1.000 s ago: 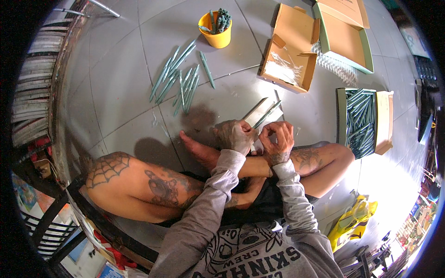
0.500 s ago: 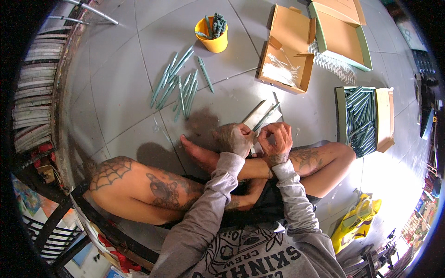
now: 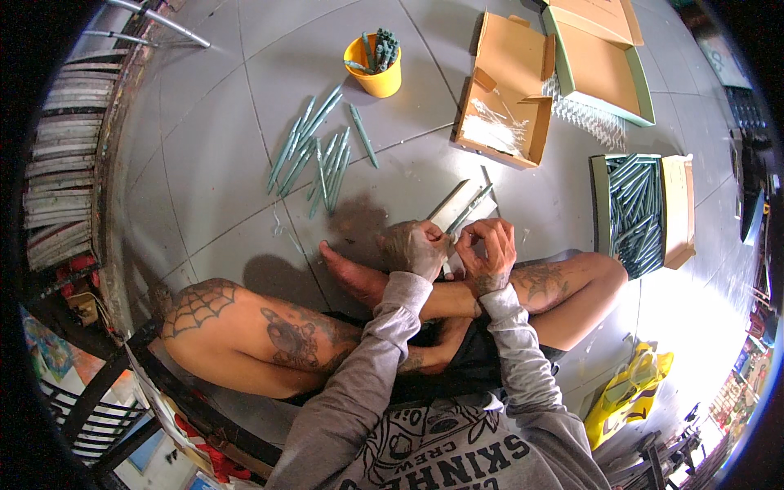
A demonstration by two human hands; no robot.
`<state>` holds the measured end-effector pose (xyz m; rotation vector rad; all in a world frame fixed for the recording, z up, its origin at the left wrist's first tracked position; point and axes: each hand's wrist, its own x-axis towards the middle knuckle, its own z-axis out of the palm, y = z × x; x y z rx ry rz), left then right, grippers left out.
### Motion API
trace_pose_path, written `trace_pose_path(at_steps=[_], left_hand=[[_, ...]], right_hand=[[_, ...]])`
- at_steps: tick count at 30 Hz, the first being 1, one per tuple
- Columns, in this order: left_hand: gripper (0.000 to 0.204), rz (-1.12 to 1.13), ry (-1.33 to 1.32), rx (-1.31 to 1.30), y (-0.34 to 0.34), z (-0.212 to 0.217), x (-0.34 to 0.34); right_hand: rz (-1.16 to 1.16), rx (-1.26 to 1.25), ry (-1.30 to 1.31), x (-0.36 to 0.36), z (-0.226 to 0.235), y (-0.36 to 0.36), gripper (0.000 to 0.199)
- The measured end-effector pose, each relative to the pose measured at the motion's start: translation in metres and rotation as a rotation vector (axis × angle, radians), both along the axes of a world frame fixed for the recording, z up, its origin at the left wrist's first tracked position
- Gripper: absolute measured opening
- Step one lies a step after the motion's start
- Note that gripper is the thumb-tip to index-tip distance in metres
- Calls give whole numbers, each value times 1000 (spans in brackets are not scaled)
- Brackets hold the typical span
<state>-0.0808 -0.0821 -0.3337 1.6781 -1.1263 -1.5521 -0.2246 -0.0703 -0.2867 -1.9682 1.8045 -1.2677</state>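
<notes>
My left hand (image 3: 418,248) and my right hand (image 3: 488,247) meet above my crossed legs, both with fingers pinched. A tiny pale piece shows between their fingertips, too small to name. Just beyond the fingers, a slim teal pen (image 3: 472,209) slants over a flat whitish block (image 3: 454,203) on the floor. Its near end reaches the fingertips; whether they grip it, I cannot tell. Farther left lie several loose teal pens (image 3: 331,170). Behind them a yellow cup (image 3: 378,84) holds darker pen-like pieces.
At the far right, an open cardboard box (image 3: 510,49) holds small white pieces (image 3: 493,129). Beside it are clear plastic pieces (image 3: 590,111) and a green-edged box (image 3: 596,69). Another box, full of teal pens (image 3: 635,208), stands right. A yellow bag (image 3: 629,392) lies lower right.
The whole view has shifted slightly. My hands keep nearly the same pinched pose, with only small finger movement; the pens and boxes stay in place.
</notes>
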Motion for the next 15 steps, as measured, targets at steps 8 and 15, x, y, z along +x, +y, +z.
trace_pose_path(at_steps=[8, 15], left_hand=[[14, 6, -117, 31, -5, 30, -8], [14, 52, 63, 71, -3, 14, -1]], right_hand=[[-168, 397, -289, 3, 19, 15, 20], [-70, 450, -64, 14, 8, 26, 21]])
